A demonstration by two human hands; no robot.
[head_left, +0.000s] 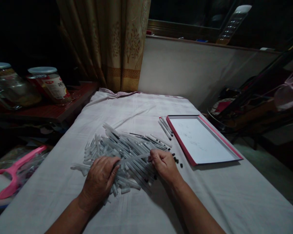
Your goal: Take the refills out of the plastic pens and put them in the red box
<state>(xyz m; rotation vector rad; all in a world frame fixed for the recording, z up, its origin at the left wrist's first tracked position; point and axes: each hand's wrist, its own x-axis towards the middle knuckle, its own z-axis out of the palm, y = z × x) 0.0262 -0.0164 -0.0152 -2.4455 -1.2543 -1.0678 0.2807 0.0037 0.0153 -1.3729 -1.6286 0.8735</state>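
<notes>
My left hand [100, 174] and my right hand [164, 164] are both closed on one clear pen barrel [135, 158], one at each end of it. It lies nearly level above a heap of clear pen parts [127, 143], mostly tubes and caps. My fingers hide the barrel's two ends. Small black plugs [177, 160] lie just beyond my right hand. Farther back, a few pens [165, 127] rest side by side against a shallow box lid [185, 146] with red sides and a white inside.
A white cloth [146, 112] covers the table. To the left, a dark red cabinet [63, 109] bears a jar [51, 86] and a glass mug [12, 87]. Below it sits a pink-handled item [15, 172]. A curtain [107, 42] hangs at the back, and a bottle [234, 24] leans on the windowsill.
</notes>
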